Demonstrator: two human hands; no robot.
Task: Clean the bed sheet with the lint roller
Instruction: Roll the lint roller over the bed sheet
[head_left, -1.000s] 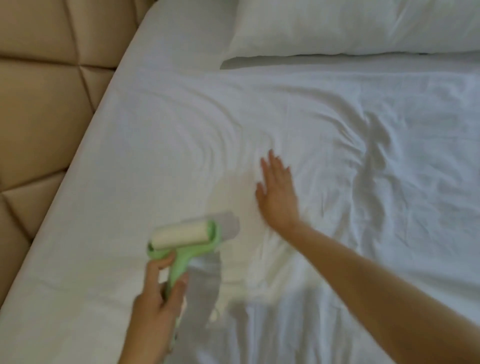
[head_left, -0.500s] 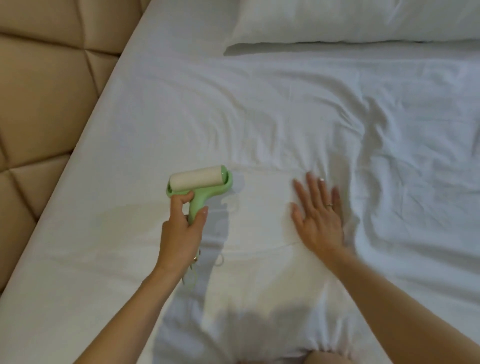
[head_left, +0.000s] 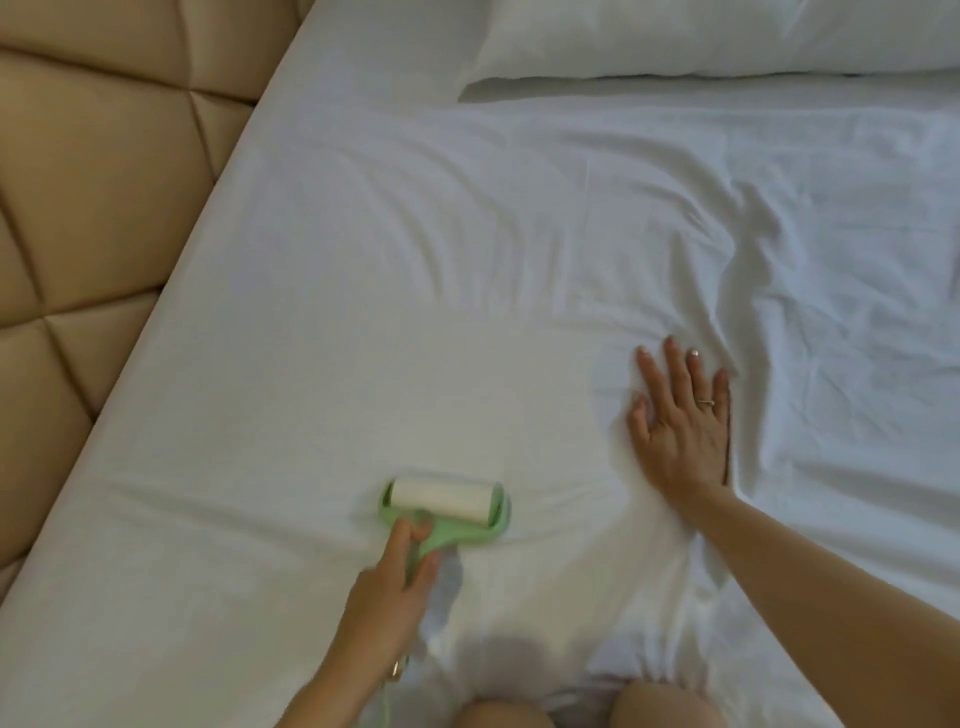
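Note:
A white bed sheet (head_left: 467, 291) covers the mattress, smooth on the left and creased on the right. The lint roller (head_left: 441, 506) has a pale green frame and a white sticky drum, and its drum lies on the sheet near the lower middle. My left hand (head_left: 389, 587) grips the green handle from below. My right hand (head_left: 680, 426) lies flat on the sheet to the right of the roller, palm down, fingers spread, a ring on one finger. The two hands are well apart.
A tan padded headboard (head_left: 88, 208) runs along the left edge of the mattress. A white pillow (head_left: 701, 36) lies at the top right. My knees (head_left: 665, 706) rest on the sheet at the bottom edge. Deep folds crowd the sheet right of my right hand.
The roller and my left hand have come back toward me across the sheet after reaching further out. My right hand has stayed pressed flat on the sheet to the right.

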